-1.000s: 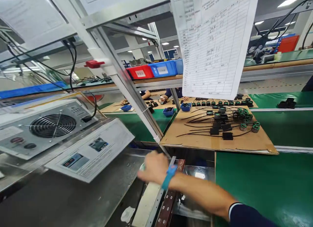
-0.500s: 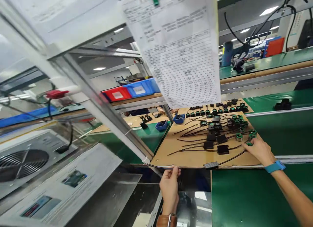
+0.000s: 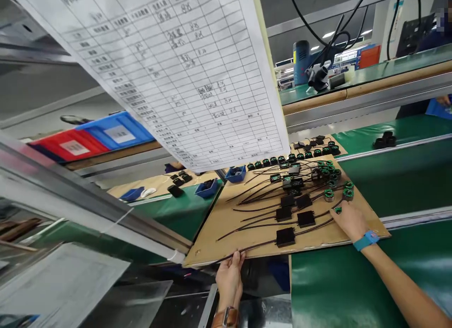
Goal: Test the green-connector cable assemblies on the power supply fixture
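Observation:
My left hand [image 3: 230, 276] pinches a thin black cable [image 3: 252, 247] at the near edge of the brown cardboard sheet [image 3: 212, 241]. That cable runs to a flat black box [image 3: 285, 237] lying on the sheet, and a second cable leads from the box towards my right hand [image 3: 349, 220]. My right fingers are closed on a small round green-topped part [image 3: 338, 209] at the sheet's right side. Beyond lie several similar black boxes [image 3: 305, 218] with cables, and a cluster of round green parts [image 3: 329, 194].
A printed form [image 3: 226, 83] hangs in front at the upper left. A slanted metal post [image 3: 141, 224] stands left of the sheet. Small blue bins [image 3: 206, 188] hold dark parts behind it. Red [image 3: 76, 146] and blue bins sit on a shelf. Green mat [image 3: 325, 281] lies at the near right.
The black box now lies flat on the cardboard, where before it was on edge at the near rim. My hands keep hold of the cable and round part. The view has shifted.

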A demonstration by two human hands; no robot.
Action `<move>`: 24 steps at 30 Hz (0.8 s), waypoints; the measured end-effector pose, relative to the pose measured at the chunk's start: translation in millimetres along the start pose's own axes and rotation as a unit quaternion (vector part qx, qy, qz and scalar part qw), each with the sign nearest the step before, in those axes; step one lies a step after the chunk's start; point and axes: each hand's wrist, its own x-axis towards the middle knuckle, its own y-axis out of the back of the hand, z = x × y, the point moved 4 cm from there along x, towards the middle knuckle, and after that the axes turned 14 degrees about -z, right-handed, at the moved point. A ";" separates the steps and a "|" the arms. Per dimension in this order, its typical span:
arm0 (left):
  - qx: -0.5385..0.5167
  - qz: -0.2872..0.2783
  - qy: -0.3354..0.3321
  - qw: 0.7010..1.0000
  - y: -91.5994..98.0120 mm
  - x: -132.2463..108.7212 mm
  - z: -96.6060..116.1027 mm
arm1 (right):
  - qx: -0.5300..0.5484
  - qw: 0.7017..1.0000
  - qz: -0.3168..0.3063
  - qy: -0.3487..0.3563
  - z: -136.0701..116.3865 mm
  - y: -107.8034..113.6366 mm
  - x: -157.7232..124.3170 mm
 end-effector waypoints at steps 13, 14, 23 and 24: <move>0.158 0.005 -0.044 0.986 -12.3 15.6 0.1 | 0.116 0.975 -0.021 0.187 32.7 -24.2 10.0; 0.195 0.008 -0.068 0.978 -15.2 4.2 -0.4 | 0.121 0.971 -0.022 0.207 35.9 -27.7 8.9; 0.679 -0.277 -0.285 0.617 -120.0 -44.1 -55.0 | 0.004 0.990 -0.020 0.138 4.3 -34.7 38.6; 0.690 -0.271 -0.278 0.611 -123.0 -37.0 -56.8 | 0.009 0.991 -0.014 0.133 1.3 -35.0 41.6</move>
